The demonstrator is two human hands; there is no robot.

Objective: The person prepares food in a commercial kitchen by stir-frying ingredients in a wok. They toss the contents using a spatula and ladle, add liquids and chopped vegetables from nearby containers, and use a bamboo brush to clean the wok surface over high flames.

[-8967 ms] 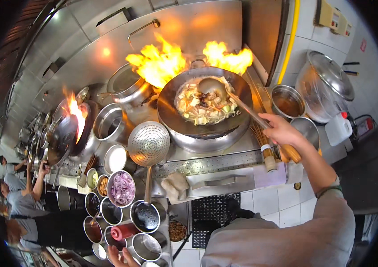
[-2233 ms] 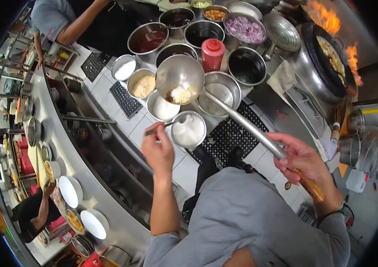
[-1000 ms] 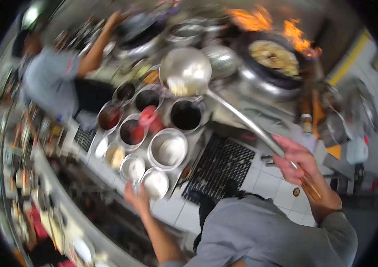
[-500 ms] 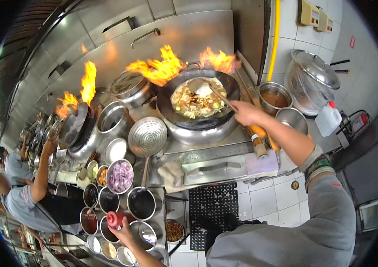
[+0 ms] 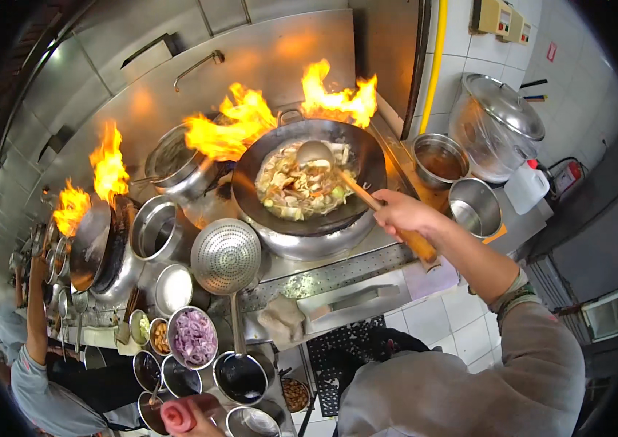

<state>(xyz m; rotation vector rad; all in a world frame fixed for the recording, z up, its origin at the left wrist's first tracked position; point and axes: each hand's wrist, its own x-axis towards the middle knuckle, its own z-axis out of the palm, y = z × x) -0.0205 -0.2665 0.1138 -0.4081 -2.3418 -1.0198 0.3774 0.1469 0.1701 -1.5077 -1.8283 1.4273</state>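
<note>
Gripped in my right hand (image 5: 405,216) is the wooden handle of a ladle (image 5: 315,151). Its metal bowl rests among the noodle-like pieces and vegetables (image 5: 302,186) inside a black wok (image 5: 249,176). The wok sits on a round steel burner with flames rising behind it. At the lower edge, my left hand (image 5: 198,424) is closed round a red squeeze bottle (image 5: 178,416), held over the sauce pots; the picture's edge cuts off part of that hand. A perforated strainer (image 5: 226,256) lies left of the wok, its handle toward a pot of dark liquid (image 5: 242,379).
Flames (image 5: 109,164) also rise from a second wok (image 5: 87,244) at left, where a co-worker's arm (image 5: 35,306) reaches. A bowl of sliced purple onions (image 5: 192,339) stands among several small pots. At right are a steel pot (image 5: 475,207) and a lidded pot (image 5: 494,131).
The ladle's bowl has turned over within the food, and more of its wooden handle shows. The view has shifted, and my left hand with the red bottle now sits lower in the picture.
</note>
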